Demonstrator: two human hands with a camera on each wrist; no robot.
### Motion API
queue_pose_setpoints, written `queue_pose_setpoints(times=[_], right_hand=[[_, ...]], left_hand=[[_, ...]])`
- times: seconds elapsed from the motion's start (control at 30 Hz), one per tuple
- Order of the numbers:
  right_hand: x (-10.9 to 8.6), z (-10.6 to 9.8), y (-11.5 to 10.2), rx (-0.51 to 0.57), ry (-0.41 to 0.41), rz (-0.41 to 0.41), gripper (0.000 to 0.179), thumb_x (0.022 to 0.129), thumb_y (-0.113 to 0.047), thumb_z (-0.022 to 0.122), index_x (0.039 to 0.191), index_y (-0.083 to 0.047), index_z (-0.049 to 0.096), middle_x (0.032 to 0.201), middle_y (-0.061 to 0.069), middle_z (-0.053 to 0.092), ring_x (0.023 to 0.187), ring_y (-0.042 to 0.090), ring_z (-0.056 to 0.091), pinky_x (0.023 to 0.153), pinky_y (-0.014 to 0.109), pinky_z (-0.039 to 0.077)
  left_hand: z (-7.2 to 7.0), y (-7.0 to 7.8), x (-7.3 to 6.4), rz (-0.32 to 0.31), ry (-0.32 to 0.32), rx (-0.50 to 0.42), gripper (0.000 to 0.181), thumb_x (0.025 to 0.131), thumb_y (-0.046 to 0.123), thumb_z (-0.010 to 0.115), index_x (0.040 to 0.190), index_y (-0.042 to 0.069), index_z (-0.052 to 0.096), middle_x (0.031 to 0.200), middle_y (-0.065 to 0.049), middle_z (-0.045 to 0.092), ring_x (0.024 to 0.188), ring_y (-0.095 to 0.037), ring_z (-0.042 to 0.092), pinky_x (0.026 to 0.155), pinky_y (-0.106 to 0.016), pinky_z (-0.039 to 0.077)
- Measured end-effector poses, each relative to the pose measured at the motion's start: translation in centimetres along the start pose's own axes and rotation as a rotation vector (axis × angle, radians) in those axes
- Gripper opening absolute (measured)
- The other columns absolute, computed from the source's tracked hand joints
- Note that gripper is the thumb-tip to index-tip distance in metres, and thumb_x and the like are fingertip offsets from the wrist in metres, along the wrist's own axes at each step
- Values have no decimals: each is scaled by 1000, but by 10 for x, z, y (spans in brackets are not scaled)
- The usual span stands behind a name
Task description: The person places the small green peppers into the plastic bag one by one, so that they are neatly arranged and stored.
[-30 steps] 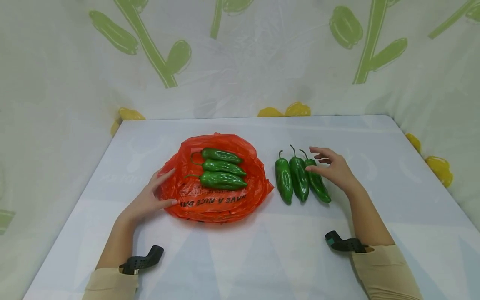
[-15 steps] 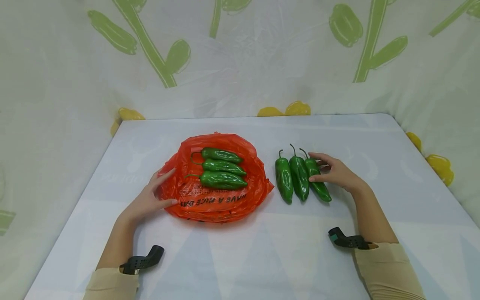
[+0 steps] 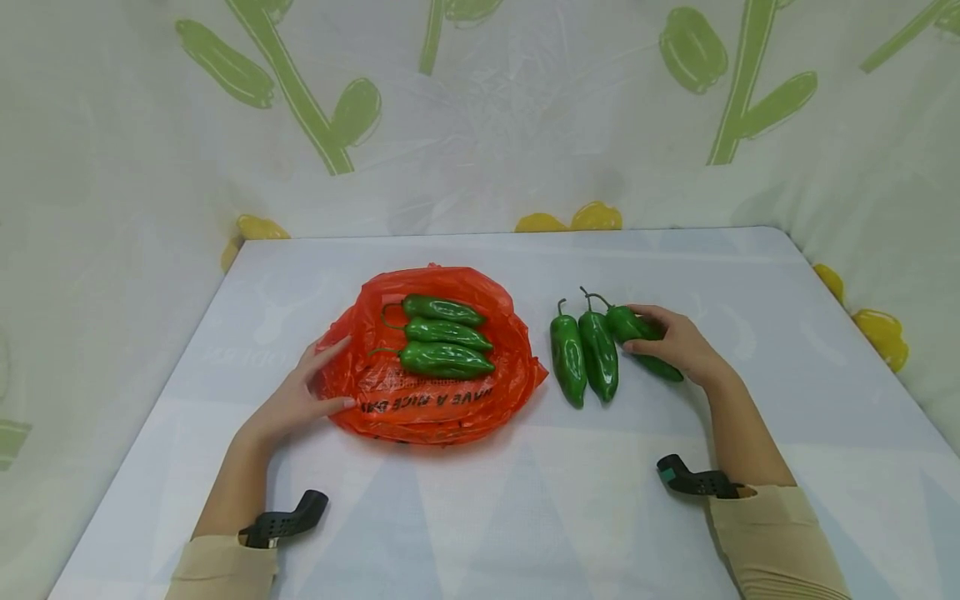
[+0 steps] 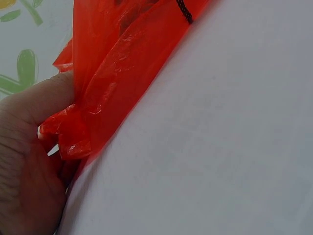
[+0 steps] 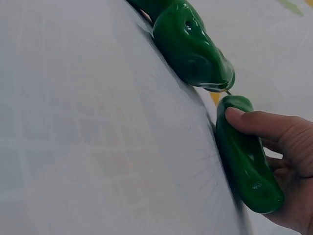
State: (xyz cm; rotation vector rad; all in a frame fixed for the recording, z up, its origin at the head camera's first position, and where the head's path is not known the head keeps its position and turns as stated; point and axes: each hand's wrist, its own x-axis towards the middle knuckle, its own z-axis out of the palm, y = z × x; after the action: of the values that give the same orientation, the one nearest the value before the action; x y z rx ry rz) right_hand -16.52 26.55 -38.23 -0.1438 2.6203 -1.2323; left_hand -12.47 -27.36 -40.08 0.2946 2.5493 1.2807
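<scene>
At its left side, my left hand holds the rim of a red plastic bag, with crumpled film between thumb and fingers in the left wrist view. Three glossy green chili peppers lie side by side on the opened bag, stems to the left. To the right, my right hand grips another green chili pepper; the thumb presses its near side and the fingers go behind it. That pepper slants down to the right, its stem crossing the neighbouring pepper's stem in the head view.
Two more green peppers lie on the white table between the bag and my right hand. A pale curtain with plant prints hangs behind the table. Black wrist devices sit on both forearms.
My right hand has come down from above the rightmost pepper and taken hold of it. The pepper has turned, its lower end swinging right and up. My left hand and the bag stay put.
</scene>
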Motion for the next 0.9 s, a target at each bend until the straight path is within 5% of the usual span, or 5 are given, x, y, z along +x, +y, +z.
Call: queue_pose_setpoints(times=[0.27, 0.9], right_hand=[[0, 0, -3, 29, 54, 88, 73, 87, -26, 69, 146, -3, 32, 138, 29, 40, 125, 42, 38, 103, 55, 35], [-5, 1, -21, 59, 211, 14, 71, 86, -33, 70, 146, -14, 36, 135, 21, 47, 112, 28, 44, 80, 23, 43]], left_hand=[[0, 1, 0, -3, -2, -4, 89, 79, 30, 75, 151, 29, 24, 157, -16, 4, 142, -42, 8, 102, -70, 23], [0, 1, 0, -16, -2, 5, 88, 79, 31, 75, 151, 30, 24, 157, -16, 4, 142, -42, 7, 102, -71, 23]])
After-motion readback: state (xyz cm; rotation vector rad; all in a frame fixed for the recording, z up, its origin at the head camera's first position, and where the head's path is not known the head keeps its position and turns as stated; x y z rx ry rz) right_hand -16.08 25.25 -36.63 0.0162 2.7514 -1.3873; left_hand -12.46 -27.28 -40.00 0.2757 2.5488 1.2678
